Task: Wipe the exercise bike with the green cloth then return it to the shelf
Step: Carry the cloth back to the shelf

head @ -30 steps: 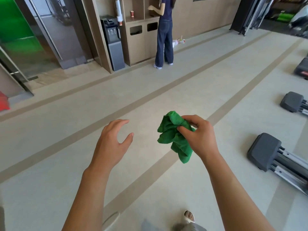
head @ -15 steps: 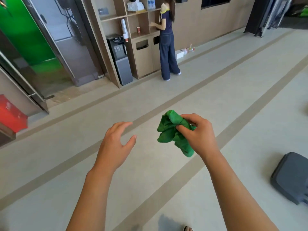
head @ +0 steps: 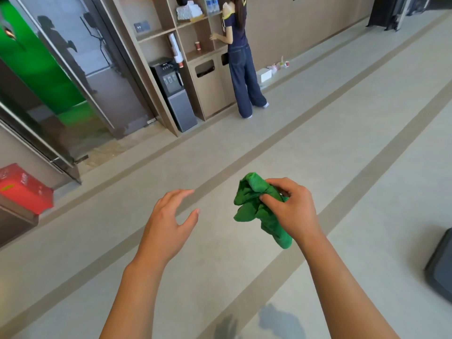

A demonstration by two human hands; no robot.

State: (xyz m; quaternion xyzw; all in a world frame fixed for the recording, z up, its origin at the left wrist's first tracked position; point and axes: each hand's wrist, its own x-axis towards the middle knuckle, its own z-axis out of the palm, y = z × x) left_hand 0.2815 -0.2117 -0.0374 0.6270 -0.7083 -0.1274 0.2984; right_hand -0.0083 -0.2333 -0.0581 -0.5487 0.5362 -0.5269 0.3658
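green cloth (head: pixel 259 209) is being held bunched in the right hand (head: pixel 291 209), thumb and fingers curled round its middle. it is being carried in the air over the floor (head: pixel 342 143), touching nothing else. one wad is sticking up past the knuckles, the longer tail is hanging down below the palm, so the long axis is being read as roughly vertical, tilted a little toward the wearer's right at the bottom.

left hand (head: pixel 168 226) is being kept empty, fingers spread and relaxed, nothing gripped. it is sitting beside the cloth, a clear gap between its fingertips and the fabric.

key relation: shelf unit (head: pixel 193 33) is being seen ahead and slightly left of the grip, well apart, across the floor stripes. a person (head: pixel 241 59) is standing right at its open compartments, one hand inside a cubby. a water dispenser (head: pixel 175 94) is standing just left of the unit, a red box (head: pixel 24 189) is lying far left.

no exercise bike is being identified in view; only a dark grey corner (head: pixel 440 265) is showing at the right edge, and what it belongs to can't be told. judgement: the return leg is probably being done, cloth being walked to the shelf. the right hand is already on the cloth, so a handover isn't needed. likely risk: access is being blocked by the person at the shelf, and which compartment is meant can't be told.
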